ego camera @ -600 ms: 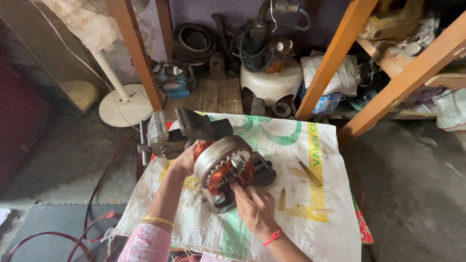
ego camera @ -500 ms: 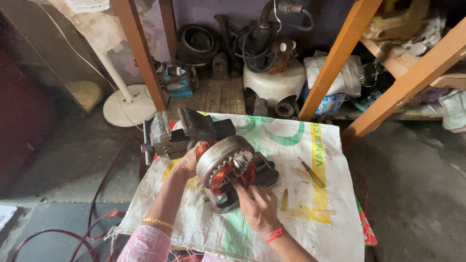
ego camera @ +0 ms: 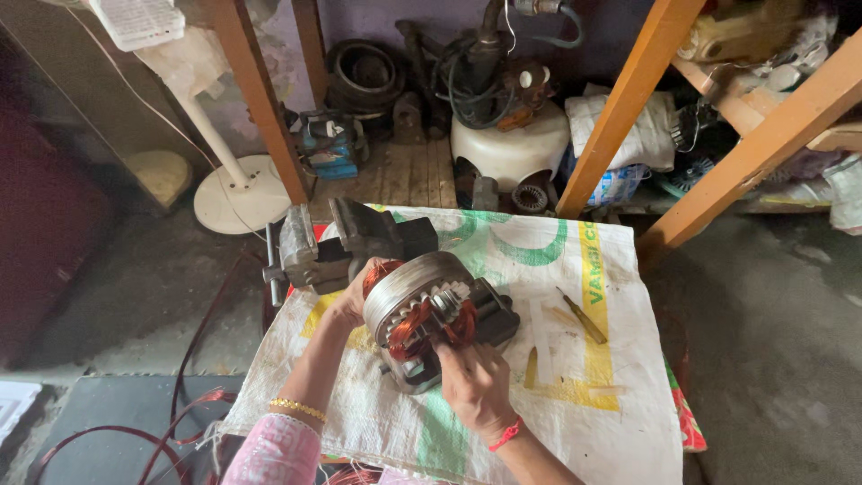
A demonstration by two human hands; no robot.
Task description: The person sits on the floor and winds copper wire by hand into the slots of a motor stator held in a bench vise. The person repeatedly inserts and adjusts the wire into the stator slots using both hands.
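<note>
Copper-wound stator (ego camera: 422,310) sits near the sack's (ego camera: 575,422) left edge, beside the vise (ego camera: 346,247). The left hand (ego camera: 346,301) cups its side, the right hand's (ego camera: 476,386) fingers (ego camera: 449,350) pinch the windings. Bare sack lies rightward past the screwdriver (ego camera: 581,315).

At the centre of the frame the motor part (ego camera: 429,310) is showing a dull grey metal ring around glossy copper wire. Under it a woven plastic sack (ego camera: 503,359), white and coarse, is covering the table. The vise (ego camera: 346,242) at its upper left is looking like rough, worn iron. The beams (ego camera: 620,108) at upper right are showing smooth orange wood.
</note>
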